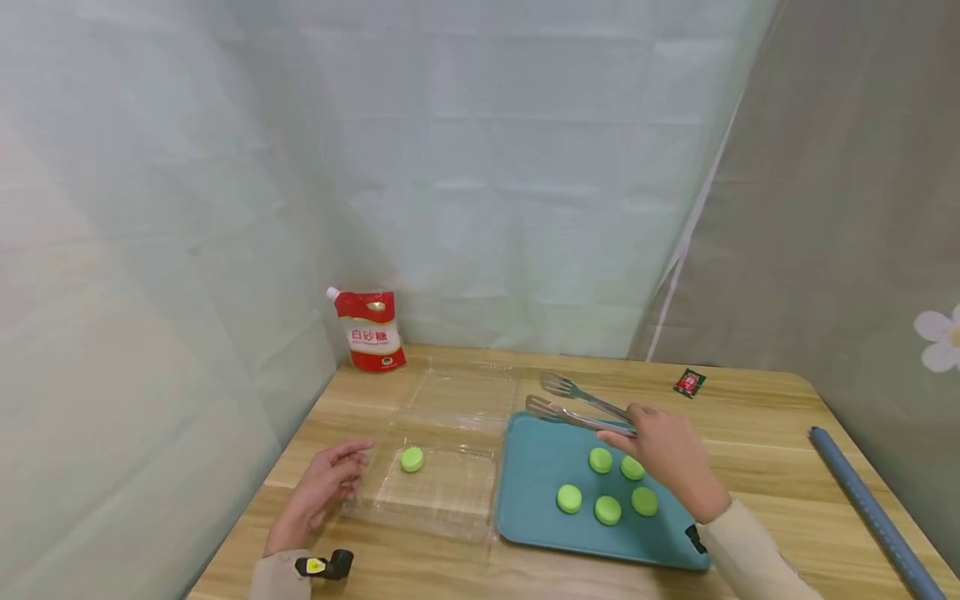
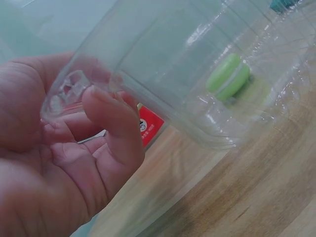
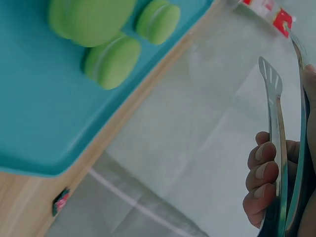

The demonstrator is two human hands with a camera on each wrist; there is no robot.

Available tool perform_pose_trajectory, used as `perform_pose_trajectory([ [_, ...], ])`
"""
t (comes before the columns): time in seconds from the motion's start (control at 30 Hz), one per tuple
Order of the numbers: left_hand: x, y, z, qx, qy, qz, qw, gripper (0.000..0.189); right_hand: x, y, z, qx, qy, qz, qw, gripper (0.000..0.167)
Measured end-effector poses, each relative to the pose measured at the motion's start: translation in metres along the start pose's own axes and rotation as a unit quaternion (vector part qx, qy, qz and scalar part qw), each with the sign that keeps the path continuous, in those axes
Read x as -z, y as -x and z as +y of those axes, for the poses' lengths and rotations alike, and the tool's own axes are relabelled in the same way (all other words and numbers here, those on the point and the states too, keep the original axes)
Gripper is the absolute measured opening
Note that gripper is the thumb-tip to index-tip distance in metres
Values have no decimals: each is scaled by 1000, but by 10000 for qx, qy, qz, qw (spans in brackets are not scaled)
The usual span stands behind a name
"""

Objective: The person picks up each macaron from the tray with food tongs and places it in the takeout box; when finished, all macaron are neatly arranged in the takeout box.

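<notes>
Above a bench (image 1: 765, 450), the curled left hand (image 1: 324, 487) holds a clear box (image 1: 457, 487) by its edge while the right hand (image 1: 670, 450) grips parted tongs (image 1: 585, 420), best squeezed gently on cookies (image 1: 607, 510).

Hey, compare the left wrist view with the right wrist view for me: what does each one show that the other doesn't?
Only the left wrist view shows the left hand, at the edge of a clear container with one green macaron inside.

Only the right wrist view shows the right hand holding metal tongs, several green macarons on the teal tray, and a small packet.

Both share the wooden table, the pale cloth and part of a red pouch. A teal sliver in the left wrist view is probably the tray.
</notes>
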State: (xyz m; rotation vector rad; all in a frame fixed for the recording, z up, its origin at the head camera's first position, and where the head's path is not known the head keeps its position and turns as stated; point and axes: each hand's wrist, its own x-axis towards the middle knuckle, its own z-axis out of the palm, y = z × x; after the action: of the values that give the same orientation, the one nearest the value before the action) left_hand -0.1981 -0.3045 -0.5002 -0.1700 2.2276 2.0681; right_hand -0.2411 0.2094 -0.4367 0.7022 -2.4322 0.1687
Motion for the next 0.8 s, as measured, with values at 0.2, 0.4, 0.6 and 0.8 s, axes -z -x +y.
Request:
perform_pose_trajectory([
  [0.2,1,-1,0,-4,82,-12,10000,54,-1,14,10,-260,23,-252,9993,50],
  [0.4,1,0,1,45,121,-75,9999,53,0,29,19,-516,170,-621,9966,49],
  [0.6,0,0,2,70,33,-61,10000,52,3,47,27,-607,223,-889,9939,49],
  [0.8,1,-1,4,132,-53,-108,9998,52,7,59,32,-511,319,-662,9960,52],
])
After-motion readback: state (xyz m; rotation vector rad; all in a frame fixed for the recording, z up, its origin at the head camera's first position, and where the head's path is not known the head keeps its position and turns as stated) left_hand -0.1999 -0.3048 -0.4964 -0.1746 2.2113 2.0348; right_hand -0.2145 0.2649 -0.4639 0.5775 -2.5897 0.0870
